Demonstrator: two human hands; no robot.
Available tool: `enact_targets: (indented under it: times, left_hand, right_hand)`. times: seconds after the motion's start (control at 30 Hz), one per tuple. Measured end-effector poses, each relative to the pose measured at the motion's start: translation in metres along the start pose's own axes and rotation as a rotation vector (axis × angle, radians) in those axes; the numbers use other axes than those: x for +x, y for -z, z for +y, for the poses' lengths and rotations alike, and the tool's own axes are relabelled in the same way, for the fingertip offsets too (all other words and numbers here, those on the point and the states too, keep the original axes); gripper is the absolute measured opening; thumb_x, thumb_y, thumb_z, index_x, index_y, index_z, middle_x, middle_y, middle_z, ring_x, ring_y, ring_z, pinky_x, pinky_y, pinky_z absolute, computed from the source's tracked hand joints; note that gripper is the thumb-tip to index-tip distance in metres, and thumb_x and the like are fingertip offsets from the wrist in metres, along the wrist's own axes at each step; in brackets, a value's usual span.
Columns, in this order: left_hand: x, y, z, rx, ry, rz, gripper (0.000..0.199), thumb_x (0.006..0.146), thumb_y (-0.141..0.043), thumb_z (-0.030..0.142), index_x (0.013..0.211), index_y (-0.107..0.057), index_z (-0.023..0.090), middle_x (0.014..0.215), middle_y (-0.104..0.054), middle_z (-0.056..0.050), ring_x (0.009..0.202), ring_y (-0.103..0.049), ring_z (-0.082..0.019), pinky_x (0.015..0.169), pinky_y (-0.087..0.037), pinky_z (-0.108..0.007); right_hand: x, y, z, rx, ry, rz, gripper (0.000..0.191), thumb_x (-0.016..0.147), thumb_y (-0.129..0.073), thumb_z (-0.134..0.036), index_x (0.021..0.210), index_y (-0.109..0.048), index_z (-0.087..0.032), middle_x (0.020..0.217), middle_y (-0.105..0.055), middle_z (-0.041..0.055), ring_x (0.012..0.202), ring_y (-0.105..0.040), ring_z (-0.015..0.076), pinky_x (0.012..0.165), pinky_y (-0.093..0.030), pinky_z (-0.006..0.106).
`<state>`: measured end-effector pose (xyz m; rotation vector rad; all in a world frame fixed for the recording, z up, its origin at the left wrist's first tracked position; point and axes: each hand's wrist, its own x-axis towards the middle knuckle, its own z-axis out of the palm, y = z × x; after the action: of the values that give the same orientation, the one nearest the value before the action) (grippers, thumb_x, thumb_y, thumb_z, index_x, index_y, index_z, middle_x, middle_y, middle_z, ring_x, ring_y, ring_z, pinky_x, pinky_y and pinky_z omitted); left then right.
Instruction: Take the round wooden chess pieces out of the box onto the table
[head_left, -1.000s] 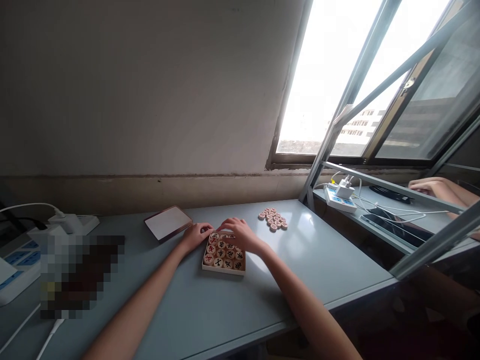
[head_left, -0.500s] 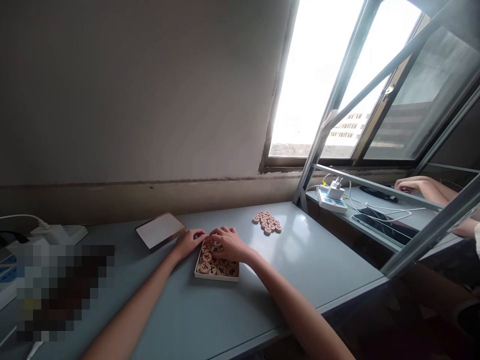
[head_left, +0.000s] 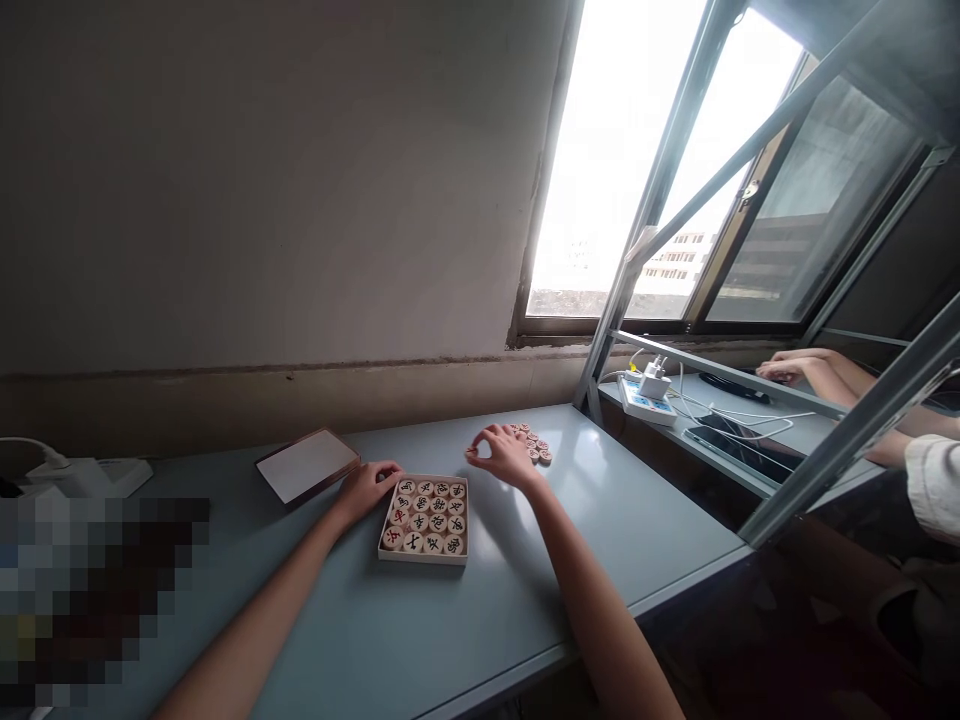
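A small flat box [head_left: 424,520] sits a little left of the middle of the frame, low down, on a grey-blue table [head_left: 465,630]. It is full of round wooden game pieces [head_left: 427,515] with red and black marks on top, packed in neat rows. The left hand [head_left: 365,489] rests against the left edge of the box, with its fingers curled softly on the rim, holding nothing else. The right hand [head_left: 505,455] is up off the table, just right of and above the box in the frame, with its fingers bent and a bit spread (whether a piece is pinched in them is too small to tell). Just beside that hand, toward the right, lies a little pile of loose pieces [head_left: 534,444]. To the left of the box lies its flat lid [head_left: 307,465] with a white face and a dark edge. At the right of the frame, past a metal frame, another person's hands [head_left: 787,368] are on a second table near a phone [head_left: 724,442] and a white power strip [head_left: 643,395].
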<state>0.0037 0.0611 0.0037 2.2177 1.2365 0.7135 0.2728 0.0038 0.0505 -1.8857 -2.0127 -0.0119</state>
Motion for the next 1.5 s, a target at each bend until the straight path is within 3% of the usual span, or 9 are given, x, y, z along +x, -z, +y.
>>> enact_targets:
  times: [0.17,0.47,0.6,0.73,0.97,1.07,1.17,1.33,1.5]
  left_hand:
    - [0.000,0.000,-0.001,-0.009,-0.021,0.005,0.035,0.080,-0.046,0.047,0.083,-0.069,0.021,0.091,-0.072,-0.005,0.085,-0.064,-0.024,0.077,-0.045,-0.029]
    - [0.001,-0.001,-0.004,-0.044,-0.015,-0.003,0.036,0.079,-0.046,0.048,0.084,-0.070,0.020,0.092,-0.072,-0.005,0.086,-0.064,-0.023,0.079,-0.046,-0.029]
    - [0.001,-0.001,-0.005,-0.037,-0.011,-0.008,0.037,0.080,-0.046,0.048,0.084,-0.070,0.020,0.092,-0.072,-0.005,0.085,-0.064,-0.023,0.077,-0.046,-0.028]
    - [0.000,0.001,-0.001,-0.020,-0.007,-0.002,0.037,0.080,-0.045,0.048,0.084,-0.070,0.020,0.092,-0.072,-0.005,0.085,-0.064,-0.023,0.078,-0.045,-0.028]
    - [-0.001,0.003,0.004,0.001,-0.001,0.000,0.039,0.080,-0.045,0.049,0.085,-0.070,0.020,0.091,-0.072,-0.004,0.085,-0.063,-0.022,0.079,-0.044,-0.028]
    - [0.000,0.002,0.003,-0.016,-0.004,-0.005,0.039,0.079,-0.045,0.047,0.086,-0.071,0.019,0.090,-0.072,-0.004,0.084,-0.062,-0.022,0.078,-0.045,-0.027]
    - [0.001,0.002,0.001,-0.033,-0.009,-0.010,0.039,0.079,-0.045,0.047,0.085,-0.070,0.018,0.089,-0.072,-0.004,0.082,-0.062,-0.021,0.078,-0.045,-0.027]
    - [0.001,0.002,0.001,-0.009,0.001,-0.016,0.038,0.080,-0.045,0.047,0.086,-0.070,0.018,0.090,-0.072,-0.004,0.083,-0.062,-0.021,0.077,-0.044,-0.027]
    - [0.000,0.003,0.002,0.011,0.012,0.000,0.038,0.079,-0.045,0.047,0.085,-0.070,0.019,0.090,-0.072,-0.004,0.081,-0.062,-0.022,0.073,-0.043,-0.026]
  right_hand:
    - [-0.001,0.005,0.045,-0.163,-0.260,0.025,0.030,0.077,-0.055,-0.031,0.105,-0.056,-0.019,0.109,-0.051,0.0105,0.106,-0.043,0.0269,0.082,-0.033,0.039]
    - [0.002,-0.001,0.032,-0.181,-0.098,-0.020,0.010,0.078,-0.060,-0.026,0.086,-0.062,-0.023,0.097,-0.058,0.0054,0.100,-0.046,0.0229,0.080,-0.030,0.034]
    - [-0.002,0.007,0.035,-0.205,-0.130,-0.004,0.010,0.080,-0.056,-0.023,0.074,-0.062,-0.018,0.090,-0.061,0.0087,0.094,-0.050,0.0233,0.082,-0.028,0.038]
    - [-0.004,0.021,0.036,-0.141,-0.113,-0.015,0.011,0.084,-0.053,-0.026,0.083,-0.062,-0.019,0.087,-0.063,0.0046,0.086,-0.054,0.0189,0.080,-0.032,0.034]
    - [-0.007,-0.003,-0.046,0.391,0.497,-0.235,0.022,0.082,-0.061,-0.034,0.102,-0.062,-0.024,0.101,-0.059,0.0028,0.094,-0.052,0.0156,0.080,-0.042,0.026]
    - [-0.016,-0.021,-0.078,0.354,0.613,-0.280,0.028,0.076,-0.067,-0.029,0.104,-0.062,-0.025,0.105,-0.058,0.0032,0.101,-0.049,0.0183,0.086,-0.042,0.029]
    - [-0.021,-0.029,-0.088,0.322,0.631,-0.238,0.026,0.076,-0.066,-0.025,0.102,-0.062,-0.024,0.106,-0.058,0.0031,0.099,-0.048,0.0183,0.088,-0.040,0.031]
    - [-0.012,-0.017,-0.069,0.295,0.554,-0.175,0.027,0.077,-0.066,-0.038,0.100,-0.062,-0.024,0.104,-0.057,0.0034,0.099,-0.048,0.0187,0.090,-0.036,0.032]
    - [-0.003,0.005,-0.016,0.183,0.303,-0.121,0.023,0.082,-0.058,-0.043,0.096,-0.062,-0.024,0.097,-0.058,0.0032,0.096,-0.049,0.0190,0.082,-0.036,0.030]
